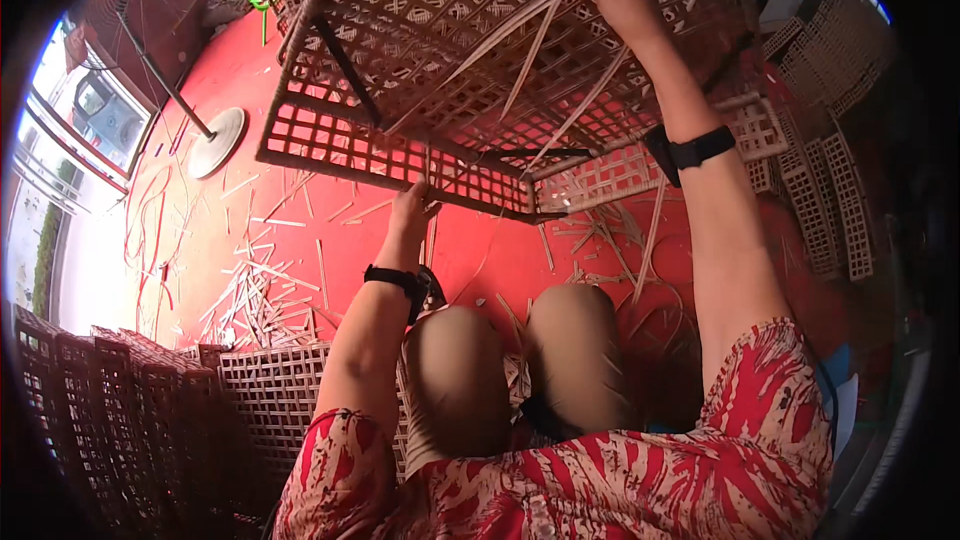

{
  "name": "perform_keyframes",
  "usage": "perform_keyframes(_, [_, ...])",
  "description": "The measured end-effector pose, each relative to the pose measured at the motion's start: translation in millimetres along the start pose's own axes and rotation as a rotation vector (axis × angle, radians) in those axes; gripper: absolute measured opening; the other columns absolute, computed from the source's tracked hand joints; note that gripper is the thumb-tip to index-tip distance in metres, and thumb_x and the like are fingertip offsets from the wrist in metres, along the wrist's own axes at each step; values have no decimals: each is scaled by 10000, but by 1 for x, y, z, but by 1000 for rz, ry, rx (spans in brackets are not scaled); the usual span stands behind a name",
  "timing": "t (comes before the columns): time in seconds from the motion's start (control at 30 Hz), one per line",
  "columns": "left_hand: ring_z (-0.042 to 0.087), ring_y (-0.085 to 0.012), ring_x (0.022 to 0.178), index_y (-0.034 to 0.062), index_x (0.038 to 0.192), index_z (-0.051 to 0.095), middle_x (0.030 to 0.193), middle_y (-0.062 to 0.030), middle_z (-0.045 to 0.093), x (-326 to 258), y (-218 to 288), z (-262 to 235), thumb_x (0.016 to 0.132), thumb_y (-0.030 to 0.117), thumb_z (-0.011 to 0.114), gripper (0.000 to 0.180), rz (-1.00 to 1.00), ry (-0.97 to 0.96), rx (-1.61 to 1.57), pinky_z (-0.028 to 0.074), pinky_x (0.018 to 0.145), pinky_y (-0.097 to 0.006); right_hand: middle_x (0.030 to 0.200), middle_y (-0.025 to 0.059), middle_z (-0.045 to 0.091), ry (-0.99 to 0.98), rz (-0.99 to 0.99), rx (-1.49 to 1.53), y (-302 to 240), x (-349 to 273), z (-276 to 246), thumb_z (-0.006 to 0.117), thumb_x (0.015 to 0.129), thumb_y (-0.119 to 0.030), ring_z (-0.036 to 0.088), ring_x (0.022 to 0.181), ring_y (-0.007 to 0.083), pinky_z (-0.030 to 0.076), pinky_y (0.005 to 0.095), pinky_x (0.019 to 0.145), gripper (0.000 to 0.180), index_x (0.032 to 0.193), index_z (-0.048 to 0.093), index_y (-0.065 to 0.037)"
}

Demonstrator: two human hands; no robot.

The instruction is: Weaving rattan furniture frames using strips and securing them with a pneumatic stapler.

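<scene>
A large brown open-weave lattice frame [315, 155], woven like a basket from flat strips, stands tilted in front of me and fills the upper middle. My left hand [406, 212] grips its near lower rim, the fingers partly hidden at the edge. High at the upper right, my right hand [622, 2] is closed on pale flat weaving strips [490, 38] that slant down across the lattice to the left. Some of their loose ends [590, 108] hang toward the near rim. Dark bars [345, 70] run across the frame's inside.
Cut strips [260, 290] litter the red floor [310, 245]. Lattice panels stand stacked at the lower left [130, 410] and right [845, 190]. A round-based stand [217, 140] is at the left, and a small green chair [258, 2] farther back. My knees [455, 370] are below the frame.
</scene>
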State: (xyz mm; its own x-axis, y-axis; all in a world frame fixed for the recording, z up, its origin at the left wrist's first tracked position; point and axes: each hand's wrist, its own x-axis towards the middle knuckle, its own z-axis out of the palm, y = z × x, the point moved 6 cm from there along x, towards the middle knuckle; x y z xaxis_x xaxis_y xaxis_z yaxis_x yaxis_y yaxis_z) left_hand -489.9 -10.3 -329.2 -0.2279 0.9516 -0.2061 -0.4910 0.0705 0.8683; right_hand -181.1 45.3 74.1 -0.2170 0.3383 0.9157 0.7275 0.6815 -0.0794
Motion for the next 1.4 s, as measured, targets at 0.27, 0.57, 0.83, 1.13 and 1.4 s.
perform_keyframes(0.27, [644, -194, 638, 29, 980, 696, 776, -55, 679, 14, -90, 0, 938, 386, 665, 361, -201, -383, 673, 507, 555, -312, 795, 210, 660, -550, -4, -69, 22, -159, 188, 624, 860, -110, 669, 790, 402, 511, 507, 657, 58, 848, 632, -55])
perform_keyframes(0.57, [601, -276, 1078, 59, 1172, 656, 1181, -152, 619, -142, 193, 162, 864, 155, 704, 326, 1715, 13, 937, 478, 881, -388, 824, 171, 702, -792, 59, 66, -42, -260, 185, 654, 846, -200, 692, 795, 374, 534, 491, 700, 160, 848, 665, -41])
perform_keyframes(0.83, [655, -363, 835, 35, 966, 703, 859, -191, 679, -134, 253, 222, 962, 436, 552, 429, 782, -254, 1725, 489, 767, -476, 909, 213, 681, -983, 60, 236, -99, -208, 129, 593, 820, -90, 670, 901, 390, 520, 487, 780, 102, 853, 666, -27])
perform_keyframes(1.13, [655, -398, 850, 43, 834, 668, 822, -195, 678, -106, 246, 188, 907, 380, 569, 358, 1163, -103, 1577, 483, 771, -516, 885, 193, 690, -1365, -115, -95, -148, -186, 38, 630, 737, -40, 681, 887, 362, 520, 487, 771, 134, 860, 673, -12])
perform_keyframes(1.4, [654, -384, 884, 59, 969, 712, 868, -196, 680, -157, 248, 182, 882, 428, 629, 389, 972, -117, 1619, 482, 827, -529, 801, 138, 682, -1181, -39, 41, -200, -91, -169, 712, 764, -166, 679, 788, 282, 515, 389, 696, 317, 1039, 669, -13])
